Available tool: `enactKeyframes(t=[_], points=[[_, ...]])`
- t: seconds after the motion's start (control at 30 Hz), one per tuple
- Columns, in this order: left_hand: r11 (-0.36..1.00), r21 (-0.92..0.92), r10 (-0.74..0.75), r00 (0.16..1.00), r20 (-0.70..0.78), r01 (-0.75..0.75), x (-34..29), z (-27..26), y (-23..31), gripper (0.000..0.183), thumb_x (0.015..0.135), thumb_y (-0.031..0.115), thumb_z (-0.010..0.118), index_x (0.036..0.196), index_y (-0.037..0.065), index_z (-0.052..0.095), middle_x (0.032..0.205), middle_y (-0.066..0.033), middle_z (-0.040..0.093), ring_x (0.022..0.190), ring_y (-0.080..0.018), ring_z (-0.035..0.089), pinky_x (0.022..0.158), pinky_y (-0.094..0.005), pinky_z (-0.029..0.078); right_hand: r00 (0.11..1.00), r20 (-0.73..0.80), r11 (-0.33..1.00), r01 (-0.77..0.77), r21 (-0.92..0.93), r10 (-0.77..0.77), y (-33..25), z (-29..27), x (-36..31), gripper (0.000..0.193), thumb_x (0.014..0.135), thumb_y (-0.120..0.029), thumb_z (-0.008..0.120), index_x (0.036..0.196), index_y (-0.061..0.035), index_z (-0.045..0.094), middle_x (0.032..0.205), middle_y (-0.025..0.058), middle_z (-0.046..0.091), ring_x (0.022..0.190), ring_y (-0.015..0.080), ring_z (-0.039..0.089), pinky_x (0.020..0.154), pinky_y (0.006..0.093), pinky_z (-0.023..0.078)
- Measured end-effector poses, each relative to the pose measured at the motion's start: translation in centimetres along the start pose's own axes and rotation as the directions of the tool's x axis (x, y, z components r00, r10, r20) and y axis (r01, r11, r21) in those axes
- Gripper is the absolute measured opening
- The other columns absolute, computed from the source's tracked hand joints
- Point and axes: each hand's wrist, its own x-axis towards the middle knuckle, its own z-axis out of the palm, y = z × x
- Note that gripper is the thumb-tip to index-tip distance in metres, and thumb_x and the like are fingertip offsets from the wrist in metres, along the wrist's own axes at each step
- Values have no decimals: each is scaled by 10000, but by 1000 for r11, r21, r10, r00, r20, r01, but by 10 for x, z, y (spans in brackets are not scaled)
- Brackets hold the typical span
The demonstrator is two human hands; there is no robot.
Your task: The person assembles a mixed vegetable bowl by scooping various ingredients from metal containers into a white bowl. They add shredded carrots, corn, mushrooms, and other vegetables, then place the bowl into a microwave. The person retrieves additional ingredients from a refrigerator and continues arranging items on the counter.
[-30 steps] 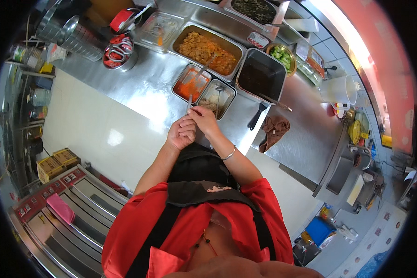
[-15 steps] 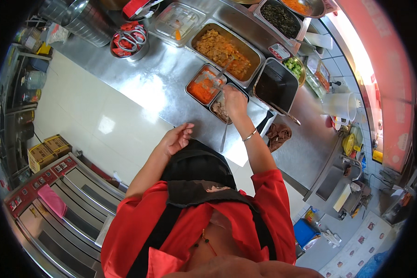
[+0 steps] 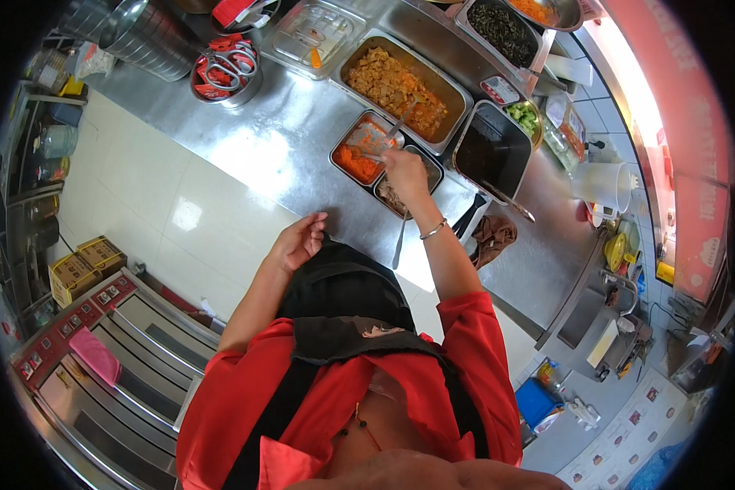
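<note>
My right hand (image 3: 407, 175) grips the handle of a metal spoon (image 3: 373, 157) over a small steel pan (image 3: 335, 155). Its far end rests among finely cut orange food (image 3: 358, 165). Just beside, partly under the hand, a second small pan holds pale shredded food (image 3: 390, 194), with another spoon handle (image 3: 398, 245) sticking out toward me. My left hand (image 3: 300, 242) hovers near the counter's front edge, loosely curled and holding nothing. Behind the small pans stands a larger pan of chunky brown-orange food (image 3: 392, 80) with a utensil in it.
To the right is a deep dark pan (image 3: 490, 151) with a long handle jutting out, beside a brown cloth (image 3: 493, 238). A steel pot (image 3: 227, 88) with red packets and scissors stands at the left. A lidded clear container (image 3: 314, 37) lies farther back.
The spoon in my right hand has shifted left and nearer within the orange food. My left hand has moved slightly left and up. The view has shifted slightly.
</note>
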Motion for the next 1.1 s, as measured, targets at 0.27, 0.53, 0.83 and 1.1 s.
enactKeyframes(t=[0.27, 0.53, 0.83, 1.1], points=[[1000, -26, -3, 1000, 4, 3, 6, -7, 0, 207, 932, 211, 458, 1005, 48, 563, 750, 15, 565, 582, -63, 473, 493, -166, 423, 998, 19, 986, -67, 154, 65, 9, -14, -8, 153, 825, -185, 543, 862, -84, 652, 798, 164, 625, 774, 354, 600, 697, 427, 477], [999, -35, -15, 1000, 18, 16, 7, -8, -3, 205, 936, 213, 453, 993, 52, 566, 748, 16, 567, 582, -59, 474, 489, -166, 423, 994, -107, 998, 39, 48, -33, 2, -22, -19, 133, 826, -152, 543, 862, -63, 635, 755, 128, 622, 692, 309, 606, 610, 392, 477], [1000, -13, 7, 1000, -7, -7, 2, -12, -7, 195, 934, 213, 456, 995, 62, 563, 752, 17, 567, 583, -54, 486, 496, -172, 427, 907, -221, 908, 285, -306, -359, -11, -27, -15, 49, 747, -115, 559, 755, -69, 573, 718, 85, 570, 655, 242, 609, 515, 351, 492], [895, 346, 343, 930, -130, -282, 21, 21, 20, 178, 925, 220, 485, 1059, 108, 519, 771, 16, 558, 594, -47, 487, 516, -174, 429, 911, -198, 890, 275, -363, -362, -19, -14, -28, 77, 746, -102, 587, 688, -75, 545, 698, 82, 561, 613, 257, 591, 510, 354, 479]])
